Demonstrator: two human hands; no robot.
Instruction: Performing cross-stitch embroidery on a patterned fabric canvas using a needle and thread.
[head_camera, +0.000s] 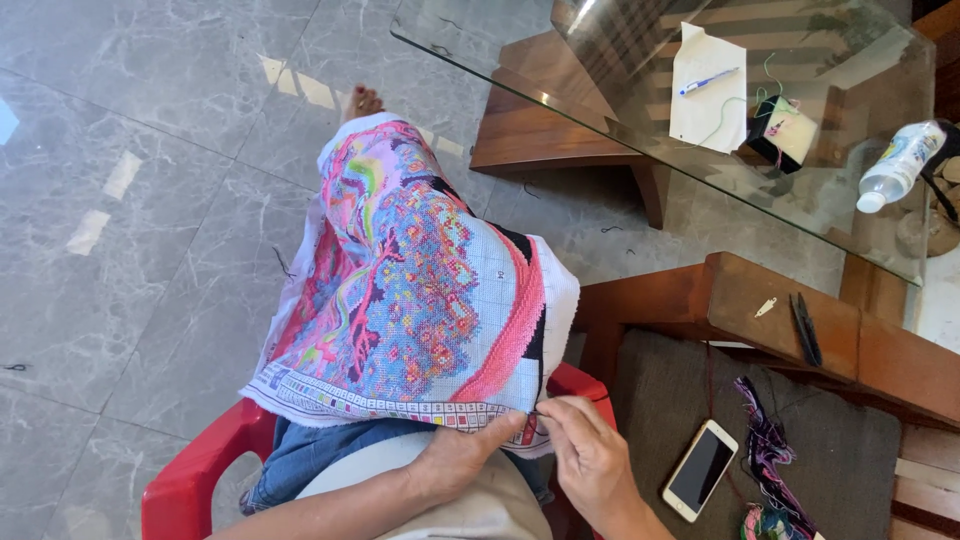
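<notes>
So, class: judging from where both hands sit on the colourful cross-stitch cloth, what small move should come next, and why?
Probably the right hand should draw its thread out through the colourful cross-stitch cloth. Its fingertips pinch at the cloth's lower edge, while the left hand holds that edge steady beside them. The needle itself is too small to make out.

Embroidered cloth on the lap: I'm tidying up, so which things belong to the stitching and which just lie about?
In use: embroidered cloth, left hand, right hand, thread bundle.
Lying about: phone, plastic bottle, pen, paper.
</notes>
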